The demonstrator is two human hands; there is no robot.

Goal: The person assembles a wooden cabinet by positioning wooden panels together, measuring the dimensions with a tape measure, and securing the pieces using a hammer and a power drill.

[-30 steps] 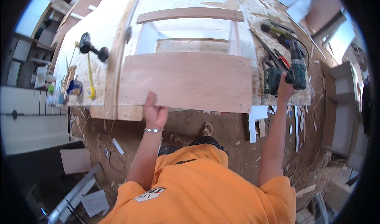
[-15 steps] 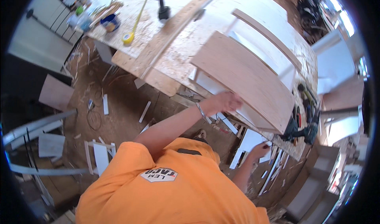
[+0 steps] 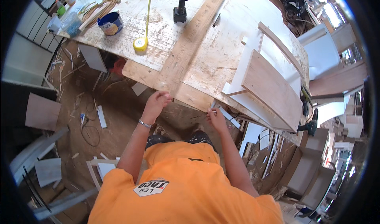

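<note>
My left hand (image 3: 155,103) hovers by the near edge of the workbench, close to the end of a long wooden board (image 3: 185,47). Its fingers are loosely bent and appear to hold nothing. My right hand (image 3: 216,119) is at the same edge, below a short wooden piece (image 3: 194,95). Its fingers are pinched together, and what they hold, if anything, is too small to make out. To the right lies a wood-and-white panel frame (image 3: 273,89) with a brown board across it. No hand touches it.
On the bench (image 3: 158,10) are a yellow tape measure (image 3: 140,44) with its blade out, a cordless drill (image 3: 180,12), a blue tub (image 3: 110,24) and a cable coil (image 3: 103,11). Another drill (image 3: 310,125) is at the right edge. Offcuts litter the floor (image 3: 118,109).
My left hand has moved left, away from the panel frame, to the long board's end. My right hand has come up and left to the bench edge. The view has turned toward the right.
</note>
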